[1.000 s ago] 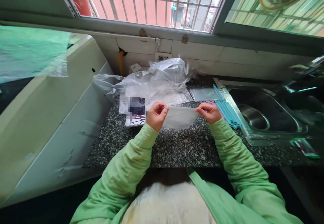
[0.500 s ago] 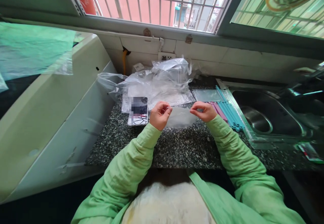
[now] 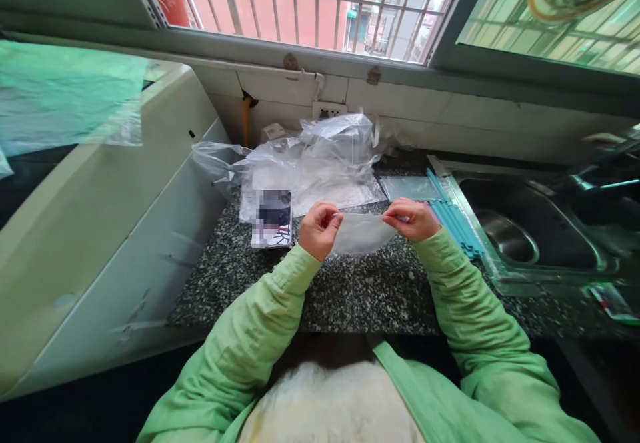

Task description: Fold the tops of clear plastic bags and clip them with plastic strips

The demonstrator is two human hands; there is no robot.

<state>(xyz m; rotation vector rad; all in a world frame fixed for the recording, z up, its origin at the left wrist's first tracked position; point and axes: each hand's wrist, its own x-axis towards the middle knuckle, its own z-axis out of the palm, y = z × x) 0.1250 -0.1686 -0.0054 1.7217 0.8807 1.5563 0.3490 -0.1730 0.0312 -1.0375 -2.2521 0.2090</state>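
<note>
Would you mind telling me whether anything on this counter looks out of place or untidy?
Mostly the heap of crumpled clear plastic bags piled loosely against the back wall, behind a card. Blue strips lie at the sink's edge. The small clear bag between the left hand and right hand looks intact.

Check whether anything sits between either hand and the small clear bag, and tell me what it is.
Nothing visible does. The left hand and the right hand each pinch a top corner of the small clear bag directly, holding it above the granite counter, apart from the crumpled plastic pile behind it.
</note>
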